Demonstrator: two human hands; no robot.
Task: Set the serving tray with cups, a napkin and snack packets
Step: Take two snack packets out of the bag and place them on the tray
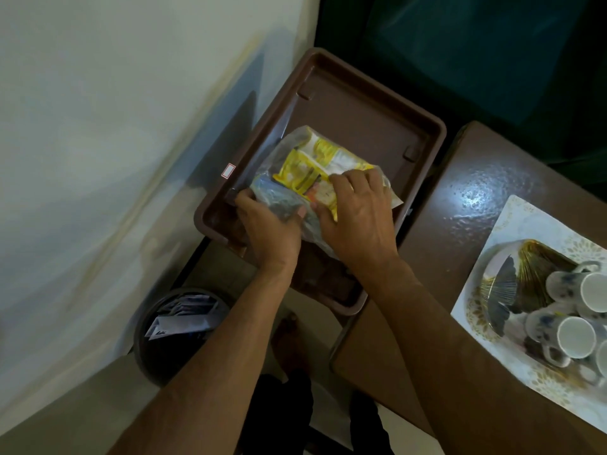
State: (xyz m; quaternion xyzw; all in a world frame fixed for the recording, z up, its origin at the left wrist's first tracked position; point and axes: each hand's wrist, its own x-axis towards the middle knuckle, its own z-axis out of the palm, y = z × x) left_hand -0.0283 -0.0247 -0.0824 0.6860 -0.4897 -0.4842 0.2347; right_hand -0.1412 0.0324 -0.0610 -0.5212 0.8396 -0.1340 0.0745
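Gripping clear bag of yellow snack packets (315,172) inside brown tray (423,133): left hand (269,224), right hand (358,218), fingers pressed on plastic; cups (574,333) well apart.

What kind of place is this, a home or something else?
Probably a room in a home, perhaps a dining or sitting area. A brown table holds cups on a patterned tray, a waste bin stands on the floor by a plain wall, and both hands hold a bag of snack packets.
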